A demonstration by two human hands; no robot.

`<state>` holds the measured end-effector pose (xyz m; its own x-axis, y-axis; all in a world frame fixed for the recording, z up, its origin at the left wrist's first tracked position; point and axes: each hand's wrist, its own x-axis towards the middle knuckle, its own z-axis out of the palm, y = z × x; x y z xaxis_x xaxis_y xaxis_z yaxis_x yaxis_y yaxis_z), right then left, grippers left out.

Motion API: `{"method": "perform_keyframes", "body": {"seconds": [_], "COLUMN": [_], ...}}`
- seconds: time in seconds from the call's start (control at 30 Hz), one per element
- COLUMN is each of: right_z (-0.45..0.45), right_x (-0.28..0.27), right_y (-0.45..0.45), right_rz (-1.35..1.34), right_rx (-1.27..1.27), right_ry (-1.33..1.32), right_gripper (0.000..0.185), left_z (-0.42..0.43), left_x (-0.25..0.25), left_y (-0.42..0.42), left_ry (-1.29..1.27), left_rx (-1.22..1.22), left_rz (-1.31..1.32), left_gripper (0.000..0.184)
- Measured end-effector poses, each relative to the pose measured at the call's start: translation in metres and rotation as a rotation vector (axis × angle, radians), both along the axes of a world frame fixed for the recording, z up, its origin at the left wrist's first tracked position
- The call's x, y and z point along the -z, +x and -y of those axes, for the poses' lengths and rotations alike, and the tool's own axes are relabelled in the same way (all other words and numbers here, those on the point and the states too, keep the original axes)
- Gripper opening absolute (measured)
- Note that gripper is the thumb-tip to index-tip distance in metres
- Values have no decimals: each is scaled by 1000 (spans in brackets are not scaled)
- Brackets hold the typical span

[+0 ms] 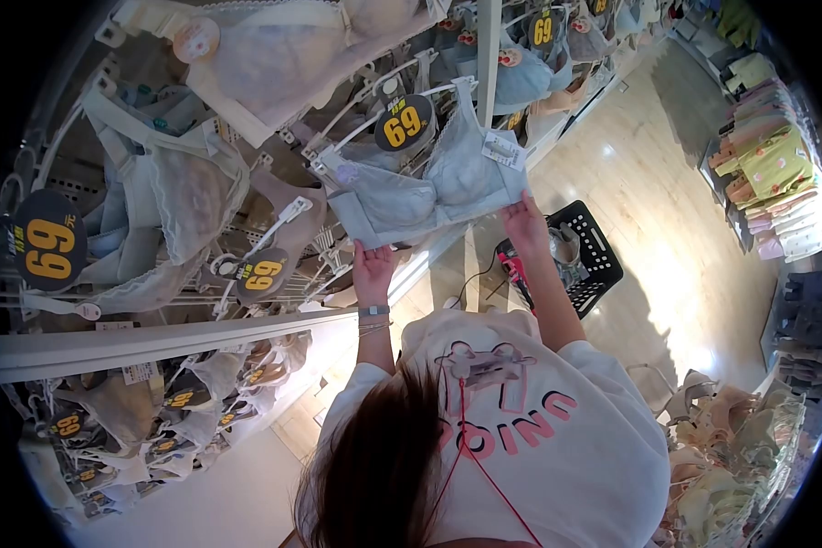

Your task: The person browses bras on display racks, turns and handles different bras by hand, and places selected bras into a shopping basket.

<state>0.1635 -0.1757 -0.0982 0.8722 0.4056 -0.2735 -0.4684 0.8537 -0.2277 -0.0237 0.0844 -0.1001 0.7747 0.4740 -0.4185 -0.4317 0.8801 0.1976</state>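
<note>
A light blue-grey bra (406, 196) hangs from a hanger on the wall display, with a white paper tag (504, 151) at its upper right. At its lower left edge is my left hand (373, 271), fingers pressed on the fabric. My right hand (524, 222) pinches the bra's right edge, below the paper tag. A round black sign with a yellow 69 (403, 122) stands just above the bra's middle. The bra is spread out between both hands.
More bras (178, 192) hang at the left and above, with further price signs. A white shelf edge (173, 345) crosses the left side. On the floor at right sits a black basket (597, 260) with items inside. Folded clothes (776, 164) and bras (731, 457) fill displays at far right.
</note>
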Motion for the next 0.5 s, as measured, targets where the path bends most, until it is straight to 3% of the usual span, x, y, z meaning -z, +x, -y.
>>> {"method": "perform_keyframes", "body": {"seconds": [0.5], "right_z": [3], "right_x": [-12], "right_y": [-4], "right_rz": [-35], "right_rx": [13], "right_ry": [43], "right_gripper": [25], "left_z": [-2], "left_x": [6], "left_y": [-6], "left_ry": [30], "left_rx": [41], "left_rz": [-162], "left_gripper": [15]}}
